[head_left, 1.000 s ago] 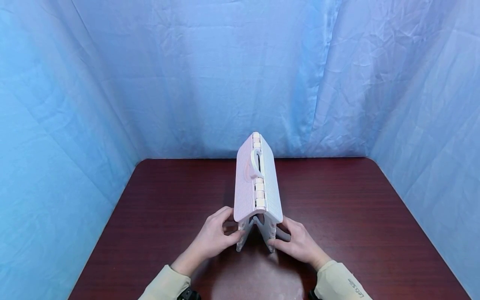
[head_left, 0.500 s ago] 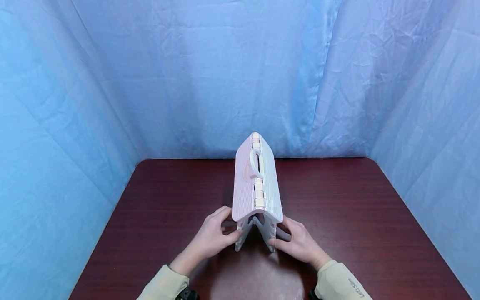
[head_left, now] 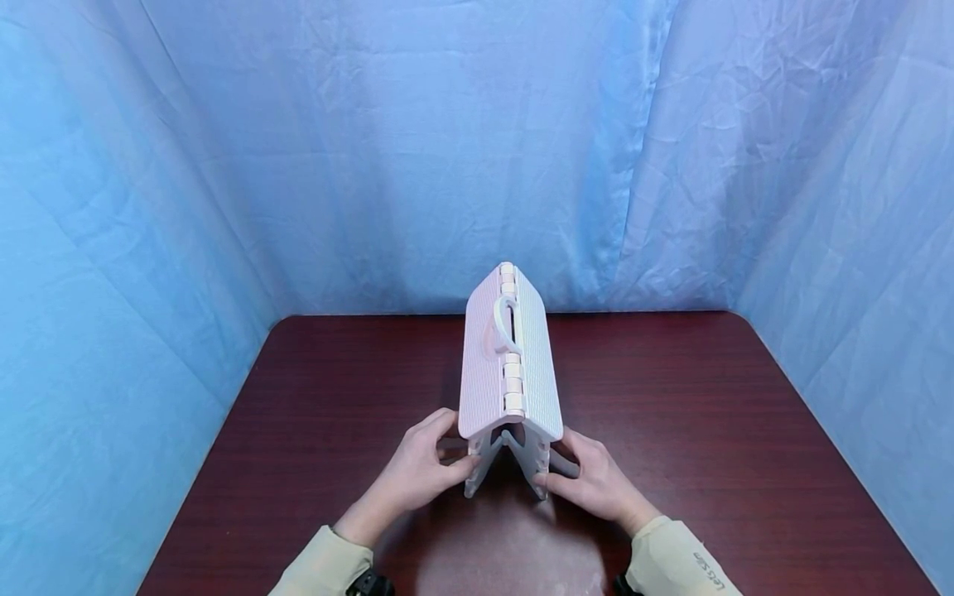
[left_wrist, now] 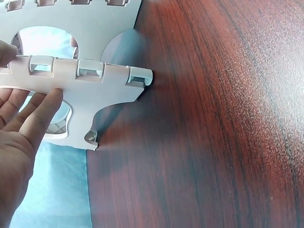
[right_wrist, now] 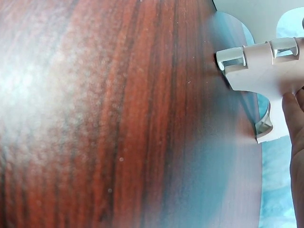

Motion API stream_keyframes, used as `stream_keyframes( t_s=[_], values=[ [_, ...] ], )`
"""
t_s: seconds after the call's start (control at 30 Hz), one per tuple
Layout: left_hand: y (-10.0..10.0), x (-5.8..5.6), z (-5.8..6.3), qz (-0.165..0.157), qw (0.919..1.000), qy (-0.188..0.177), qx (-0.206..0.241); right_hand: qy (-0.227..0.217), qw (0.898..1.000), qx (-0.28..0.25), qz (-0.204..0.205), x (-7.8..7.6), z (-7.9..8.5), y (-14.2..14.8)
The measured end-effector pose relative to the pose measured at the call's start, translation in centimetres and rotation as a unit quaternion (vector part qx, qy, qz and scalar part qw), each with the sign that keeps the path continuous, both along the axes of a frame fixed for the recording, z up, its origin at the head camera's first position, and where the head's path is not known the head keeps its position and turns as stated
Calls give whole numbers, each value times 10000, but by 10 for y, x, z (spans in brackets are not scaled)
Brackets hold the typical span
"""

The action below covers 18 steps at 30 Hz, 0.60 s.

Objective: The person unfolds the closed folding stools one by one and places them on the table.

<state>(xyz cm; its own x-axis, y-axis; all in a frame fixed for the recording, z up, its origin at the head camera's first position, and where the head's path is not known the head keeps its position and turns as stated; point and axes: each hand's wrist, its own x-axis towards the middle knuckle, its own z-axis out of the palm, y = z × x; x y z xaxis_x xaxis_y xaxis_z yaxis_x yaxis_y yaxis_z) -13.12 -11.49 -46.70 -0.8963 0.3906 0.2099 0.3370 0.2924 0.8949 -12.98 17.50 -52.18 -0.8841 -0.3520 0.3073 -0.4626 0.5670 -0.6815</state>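
Note:
A pale folding step stool stands partly folded at the table's middle, its two ridged top halves sloping like a roof from the hinge line. A curved carry handle sits along that ridge. From the left, my left hand grips the near edge of one leg panel between thumb and fingers. On the opposite side, my right hand pinches the other leg panel, thumb at the front edge. The right wrist view cuts off most of the right hand. The far ends of the legs are hidden under the top.
The dark red wood-grain table reaches back to a blue curtain, which hangs behind it and along both sides. Light sleeves cover both forearms.
The stool's left half has swung slightly outward to the left, so the fold is a little wider. My left hand has shifted left with it; the right hand stays nearly still.

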Motion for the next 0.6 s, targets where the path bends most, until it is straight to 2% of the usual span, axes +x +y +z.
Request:
stream_keyframes(
  t_s=[0.17, 0.6],
  values=[
    [0, 0, 0, 24, 10000, -46, 11, -183, 9998, -9, -9, 0, 2, 1],
    [-2, 1, 2, 83, 9999, -107, -47, -241, 9997, -7, 35, -2, 2, 3]
  ],
)
